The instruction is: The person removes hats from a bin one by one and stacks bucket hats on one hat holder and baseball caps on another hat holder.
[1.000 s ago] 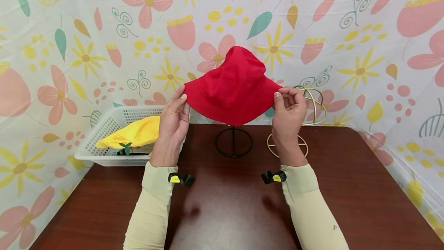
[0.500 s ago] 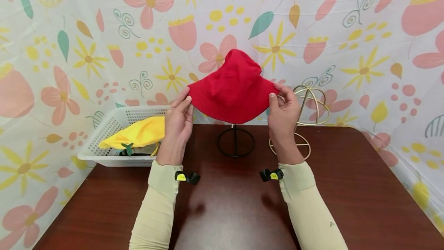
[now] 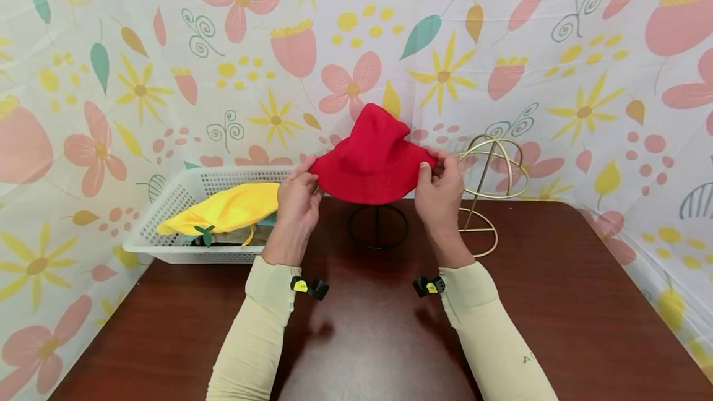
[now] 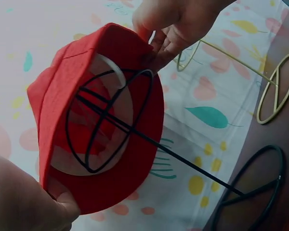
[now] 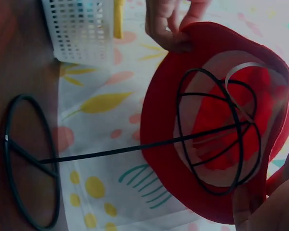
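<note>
A red bucket hat (image 3: 372,163) is over a black wire hat stand (image 3: 378,226) at the middle of the table's back edge. My left hand (image 3: 298,206) pinches the brim at its left side, and my right hand (image 3: 440,194) pinches it at the right. From below, the left wrist view shows the stand's wire dome (image 4: 103,115) inside the crown, within the pale inner band (image 4: 120,149). A thin pale strap (image 5: 229,79) loops across the hat's opening in the right wrist view. The brim slopes down between the two hands.
A gold wire hat stand (image 3: 478,212) stands bare, close to the right hand. At the left, a white plastic basket (image 3: 167,257) holds a yellow hat (image 3: 228,209) with a green leaf trim and other items. A floral cloth (image 3: 356,30) hangs behind the brown table (image 3: 362,327).
Both hands have lowered the red bucket hat onto the black stand's wire dome and come closer together. Less of the black stand's pole shows beneath the brim.
</note>
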### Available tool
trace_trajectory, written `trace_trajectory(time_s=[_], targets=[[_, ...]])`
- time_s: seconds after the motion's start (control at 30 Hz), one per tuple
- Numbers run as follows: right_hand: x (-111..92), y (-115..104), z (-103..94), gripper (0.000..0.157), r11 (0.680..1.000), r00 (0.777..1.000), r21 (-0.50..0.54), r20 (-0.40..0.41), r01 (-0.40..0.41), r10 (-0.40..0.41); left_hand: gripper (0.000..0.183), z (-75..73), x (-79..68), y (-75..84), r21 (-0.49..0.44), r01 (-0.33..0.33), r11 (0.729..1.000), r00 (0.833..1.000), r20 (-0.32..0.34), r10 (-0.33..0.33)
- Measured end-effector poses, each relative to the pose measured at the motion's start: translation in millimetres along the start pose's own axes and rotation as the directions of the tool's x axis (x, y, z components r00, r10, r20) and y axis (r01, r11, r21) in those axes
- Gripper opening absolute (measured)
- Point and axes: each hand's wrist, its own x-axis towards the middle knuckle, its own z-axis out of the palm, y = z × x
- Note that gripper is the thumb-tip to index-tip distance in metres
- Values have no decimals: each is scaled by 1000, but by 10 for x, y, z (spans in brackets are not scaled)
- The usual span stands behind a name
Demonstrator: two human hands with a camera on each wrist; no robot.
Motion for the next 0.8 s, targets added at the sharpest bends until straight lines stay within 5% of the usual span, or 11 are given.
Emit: trace_trajectory(time_s=[0.43,0.8], targets=[[-188,139,28,16,969,991,-217,-89,-118,100,55,-26,37,-228,87,51,995,998,-30,-49],[-246,309,32,16,939,974,-259,-84,-226,211,60,-77,82,-353,145,79,986,995,-70,-70]])
